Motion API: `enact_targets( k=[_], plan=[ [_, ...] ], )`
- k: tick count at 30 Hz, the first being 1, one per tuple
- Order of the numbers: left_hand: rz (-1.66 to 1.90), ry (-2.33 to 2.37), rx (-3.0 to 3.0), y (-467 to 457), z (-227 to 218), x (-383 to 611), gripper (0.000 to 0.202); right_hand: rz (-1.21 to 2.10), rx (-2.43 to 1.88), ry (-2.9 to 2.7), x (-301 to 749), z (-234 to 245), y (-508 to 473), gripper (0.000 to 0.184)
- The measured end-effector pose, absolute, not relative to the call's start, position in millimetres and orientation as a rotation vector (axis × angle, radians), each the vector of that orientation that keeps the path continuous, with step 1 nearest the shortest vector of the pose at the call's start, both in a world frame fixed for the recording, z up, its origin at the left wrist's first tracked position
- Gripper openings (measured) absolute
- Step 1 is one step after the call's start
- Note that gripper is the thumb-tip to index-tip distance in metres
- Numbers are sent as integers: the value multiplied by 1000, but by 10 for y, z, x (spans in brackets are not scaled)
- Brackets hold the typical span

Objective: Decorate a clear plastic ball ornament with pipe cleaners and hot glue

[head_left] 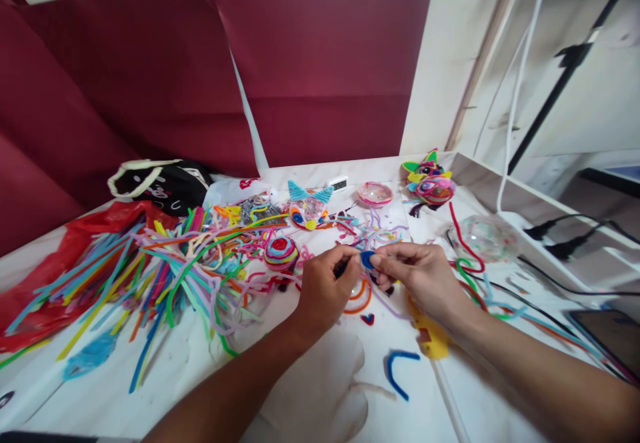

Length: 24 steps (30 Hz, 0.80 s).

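Between my two hands is a small coil of blue pipe cleaner, pinched at its sides above the white table. My left hand grips its left edge with thumb and forefinger. Thumb and fingers of my right hand press on its right edge. Just below lie an orange curved pipe cleaner and a small dark heart shape. A bent blue pipe cleaner piece rests nearer to me. Under my right wrist sits a yellow glue gun, partly hidden by the arm.
A large heap of loose pipe cleaners spreads over a red plastic bag at left. Behind stand a cat-eared figure, a clear bowl and a colourful figure. Black cables and a phone lie at right.
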<state>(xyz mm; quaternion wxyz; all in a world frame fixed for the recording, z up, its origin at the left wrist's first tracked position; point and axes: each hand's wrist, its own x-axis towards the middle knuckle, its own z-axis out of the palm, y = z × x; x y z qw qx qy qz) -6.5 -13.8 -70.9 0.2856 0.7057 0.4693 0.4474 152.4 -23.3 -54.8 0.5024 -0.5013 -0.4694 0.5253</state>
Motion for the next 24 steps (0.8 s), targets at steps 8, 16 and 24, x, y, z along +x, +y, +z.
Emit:
enact_targets(
  k=[8,16,24],
  plan=[
    [1158,1247,1830,-147,-784,-98,19,1258,-1226,-1152,1479,-607,-200,17],
    [1130,1231,1767,-147,-811,-155,20,1348,-1185,-1210,1461,-639,-198,26],
    [1146,1235,1795,-120,-736,-267,16,718,-1457,-1807,2199,-601,-300,30]
  ],
)
